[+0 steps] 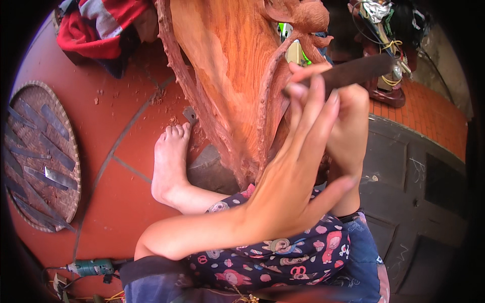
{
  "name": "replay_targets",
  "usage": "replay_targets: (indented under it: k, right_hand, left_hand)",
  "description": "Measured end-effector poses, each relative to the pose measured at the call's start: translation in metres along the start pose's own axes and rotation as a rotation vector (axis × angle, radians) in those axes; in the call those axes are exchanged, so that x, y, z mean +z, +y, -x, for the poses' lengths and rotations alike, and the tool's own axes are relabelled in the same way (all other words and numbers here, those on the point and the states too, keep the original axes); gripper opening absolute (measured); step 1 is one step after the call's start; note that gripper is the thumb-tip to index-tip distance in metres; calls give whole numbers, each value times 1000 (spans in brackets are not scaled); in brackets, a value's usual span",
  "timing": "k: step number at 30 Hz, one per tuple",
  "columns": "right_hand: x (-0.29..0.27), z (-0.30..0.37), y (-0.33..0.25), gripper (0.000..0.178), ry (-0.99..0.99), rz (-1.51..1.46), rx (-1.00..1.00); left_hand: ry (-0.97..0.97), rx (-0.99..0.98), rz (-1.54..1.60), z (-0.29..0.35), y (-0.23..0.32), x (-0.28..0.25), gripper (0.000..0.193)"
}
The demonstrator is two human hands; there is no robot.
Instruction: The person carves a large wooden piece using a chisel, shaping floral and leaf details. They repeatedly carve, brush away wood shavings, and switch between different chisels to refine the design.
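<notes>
My right hand (352, 108) is closed around a dark, bar-shaped tool (361, 70). The tool is blurred and points to the upper right, so its exact kind does not show. In front of it, my left hand (283, 177) reaches across with fingers stretched out and thumb apart. Its fingertips overlap the tool's left end; whether they touch it I cannot tell. Just beyond both hands stands a large reddish-brown carved wooden piece (217, 60), with a smooth hollow face and rough, knobbly edges. Its narrow lower end is near my lap.
A round woven tray (77, 166) on the left holds several flat metal blades (60, 178). My bare foot (172, 156) rests on red tiles among wood shavings. A green power tool (91, 266) lies lower left, red cloth (86, 38) upper left, a dark panelled board (384, 156) right.
</notes>
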State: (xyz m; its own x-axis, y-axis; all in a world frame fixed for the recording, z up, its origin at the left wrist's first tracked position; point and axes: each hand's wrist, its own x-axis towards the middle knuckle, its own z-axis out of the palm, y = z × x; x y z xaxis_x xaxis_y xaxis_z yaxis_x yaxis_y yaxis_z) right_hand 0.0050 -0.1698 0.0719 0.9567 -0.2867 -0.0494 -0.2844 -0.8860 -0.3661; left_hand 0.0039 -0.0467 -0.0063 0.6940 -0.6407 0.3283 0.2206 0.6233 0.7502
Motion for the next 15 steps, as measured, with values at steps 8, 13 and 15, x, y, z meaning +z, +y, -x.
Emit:
replay_targets:
  k: [8,13,15]
  right_hand:
    - [4,-7,2,15,140,-29,46]
    - [0,-5,0,13,-14,95,-6]
    - [3,-7,-5,9,105,-31,191]
  left_hand:
    - [12,21,9,-8,2,2,100]
    - [30,-14,34,5,5,-1,100]
    - [37,14,53,-4,0,4,99]
